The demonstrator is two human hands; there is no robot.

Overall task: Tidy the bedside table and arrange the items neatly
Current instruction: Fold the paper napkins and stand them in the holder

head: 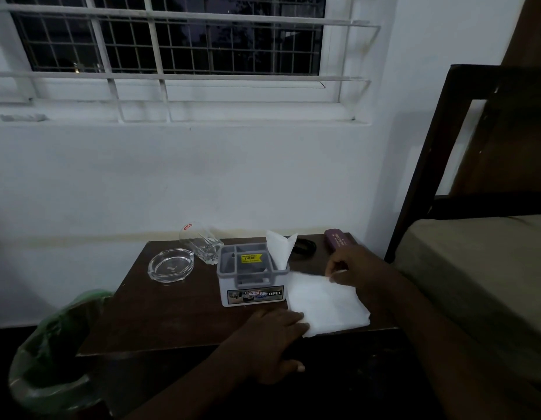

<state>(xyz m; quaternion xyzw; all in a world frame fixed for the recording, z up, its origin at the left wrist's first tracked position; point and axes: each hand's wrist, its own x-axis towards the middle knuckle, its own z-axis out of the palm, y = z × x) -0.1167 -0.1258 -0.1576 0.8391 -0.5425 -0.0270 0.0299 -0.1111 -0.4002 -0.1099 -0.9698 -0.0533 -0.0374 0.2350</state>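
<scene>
A stack of white tissues (326, 303) lies at the front right of the dark wooden bedside table (172, 316). My left hand (272, 344) rests flat on the stack's near left corner, fingers spread. My right hand (351, 266) pinches the far right edge of the top tissue. Left of the stack stands a grey and white organiser box (251, 280) with a folded tissue (279, 248) upright in its right slot. A glass ashtray (170, 265) and a tipped glass tumbler (199, 242) sit at the back left.
A purple case (338, 239) and a dark looped item (305, 246) lie at the table's back right by the wall. A bin lined with a green bag (55, 356) stands at the table's left. A bed with a dark frame (475, 268) borders the right side.
</scene>
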